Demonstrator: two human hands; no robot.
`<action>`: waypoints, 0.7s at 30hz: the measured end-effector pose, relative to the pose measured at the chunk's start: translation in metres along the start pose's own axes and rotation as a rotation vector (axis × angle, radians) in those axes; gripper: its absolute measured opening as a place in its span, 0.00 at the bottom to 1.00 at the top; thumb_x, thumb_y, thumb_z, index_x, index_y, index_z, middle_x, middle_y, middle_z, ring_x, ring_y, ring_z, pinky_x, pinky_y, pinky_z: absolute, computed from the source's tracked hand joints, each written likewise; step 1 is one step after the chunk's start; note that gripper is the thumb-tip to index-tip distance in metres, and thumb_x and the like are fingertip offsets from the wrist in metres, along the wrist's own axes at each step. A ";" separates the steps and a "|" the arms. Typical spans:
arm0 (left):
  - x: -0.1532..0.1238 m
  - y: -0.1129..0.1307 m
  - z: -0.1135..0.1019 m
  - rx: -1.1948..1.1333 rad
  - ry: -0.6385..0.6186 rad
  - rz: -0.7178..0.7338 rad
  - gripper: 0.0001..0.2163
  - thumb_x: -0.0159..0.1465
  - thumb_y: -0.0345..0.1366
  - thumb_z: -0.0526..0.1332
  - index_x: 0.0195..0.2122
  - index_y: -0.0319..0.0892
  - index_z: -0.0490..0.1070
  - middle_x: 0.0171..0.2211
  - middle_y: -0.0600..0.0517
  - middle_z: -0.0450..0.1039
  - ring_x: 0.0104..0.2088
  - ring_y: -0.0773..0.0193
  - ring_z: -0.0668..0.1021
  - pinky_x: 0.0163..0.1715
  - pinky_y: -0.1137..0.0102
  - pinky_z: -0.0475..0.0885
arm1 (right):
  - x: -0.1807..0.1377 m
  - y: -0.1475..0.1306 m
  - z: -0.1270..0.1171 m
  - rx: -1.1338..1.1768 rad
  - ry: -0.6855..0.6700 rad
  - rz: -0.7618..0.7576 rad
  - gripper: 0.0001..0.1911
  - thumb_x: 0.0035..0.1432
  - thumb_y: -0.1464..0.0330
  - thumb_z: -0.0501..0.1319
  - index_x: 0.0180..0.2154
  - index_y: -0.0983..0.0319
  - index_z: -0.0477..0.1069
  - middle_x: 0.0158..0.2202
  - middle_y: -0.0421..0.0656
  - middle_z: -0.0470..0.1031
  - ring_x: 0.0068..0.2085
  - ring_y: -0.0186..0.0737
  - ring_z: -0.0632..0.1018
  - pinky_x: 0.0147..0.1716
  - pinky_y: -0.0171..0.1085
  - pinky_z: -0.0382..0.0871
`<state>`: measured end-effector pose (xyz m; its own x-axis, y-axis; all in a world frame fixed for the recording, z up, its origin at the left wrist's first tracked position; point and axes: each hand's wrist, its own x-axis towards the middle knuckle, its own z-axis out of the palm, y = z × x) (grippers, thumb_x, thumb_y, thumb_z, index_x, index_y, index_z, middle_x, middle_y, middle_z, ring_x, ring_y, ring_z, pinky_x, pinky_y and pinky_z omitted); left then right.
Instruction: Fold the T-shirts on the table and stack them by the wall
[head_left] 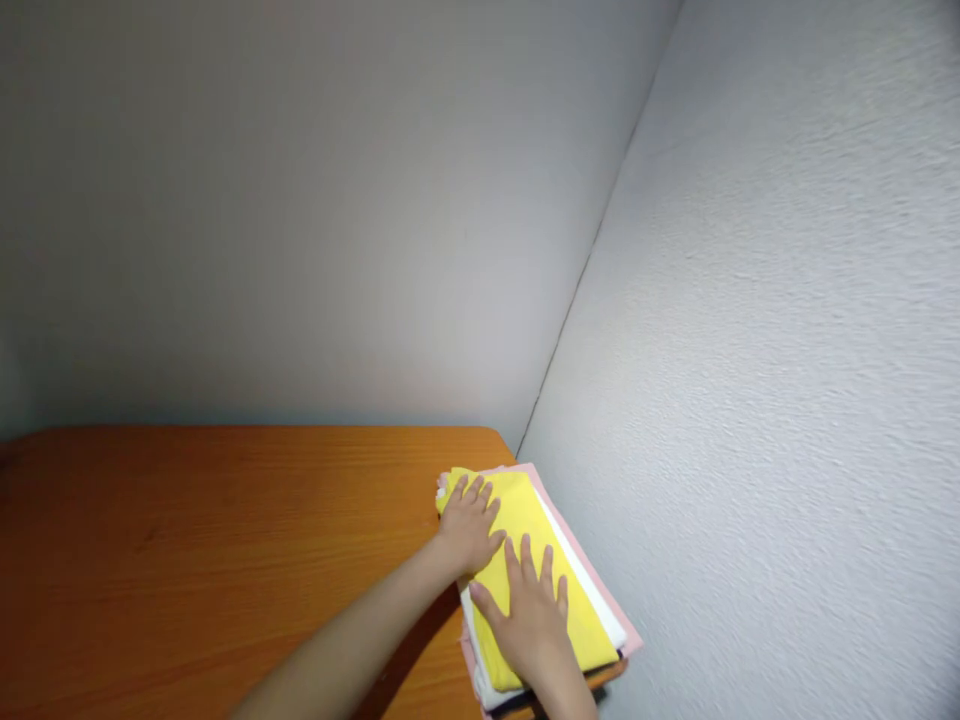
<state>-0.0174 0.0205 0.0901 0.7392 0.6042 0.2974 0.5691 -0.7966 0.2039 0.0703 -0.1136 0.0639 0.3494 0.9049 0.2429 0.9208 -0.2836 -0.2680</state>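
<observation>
A stack of folded cloths lies at the right end of the wooden table, close to the side wall. On top is a folded yellow cloth [517,500]. Beneath it show the edges of a white cloth [602,607] and a pink cloth [628,628], with a dark edge at the near end. My left hand [469,525] rests flat on the far left part of the yellow cloth, fingers spread. Nearer to me, my right hand [531,620] also presses flat on it, fingers apart. Neither hand grips anything.
The brown wooden table [225,540] stretches away to the left, with rounded far corners. A plain grey wall [337,220] stands behind it. At the right a textured white wall [780,380] rises right beside the stack; the two walls meet in a corner.
</observation>
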 end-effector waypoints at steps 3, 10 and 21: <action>-0.007 -0.005 0.017 -0.001 0.008 -0.049 0.28 0.65 0.53 0.47 0.62 0.45 0.63 0.66 0.44 0.56 0.68 0.49 0.52 0.66 0.48 0.39 | -0.004 0.001 0.018 -0.047 -0.069 0.058 0.43 0.57 0.39 0.46 0.66 0.56 0.54 0.69 0.44 0.45 0.68 0.66 0.43 0.60 0.69 0.40; -0.005 -0.005 0.018 -0.024 -0.051 -0.062 0.30 0.66 0.52 0.42 0.64 0.41 0.58 0.68 0.43 0.51 0.69 0.50 0.49 0.66 0.48 0.38 | -0.001 0.007 0.025 -0.150 -0.103 0.085 0.45 0.54 0.38 0.44 0.67 0.54 0.51 0.69 0.39 0.43 0.68 0.63 0.43 0.61 0.67 0.40; -0.008 -0.010 0.023 -0.055 -0.001 -0.048 0.29 0.67 0.51 0.43 0.63 0.41 0.60 0.67 0.43 0.55 0.68 0.53 0.52 0.67 0.51 0.39 | -0.006 0.007 0.028 -0.222 -0.083 0.053 0.44 0.58 0.40 0.42 0.67 0.57 0.49 0.70 0.40 0.41 0.69 0.61 0.41 0.61 0.66 0.41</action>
<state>-0.0200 0.0240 0.0642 0.7120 0.6419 0.2847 0.5835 -0.7664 0.2687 0.0702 -0.1118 0.0342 0.3914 0.9072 0.1543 0.9202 -0.3860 -0.0649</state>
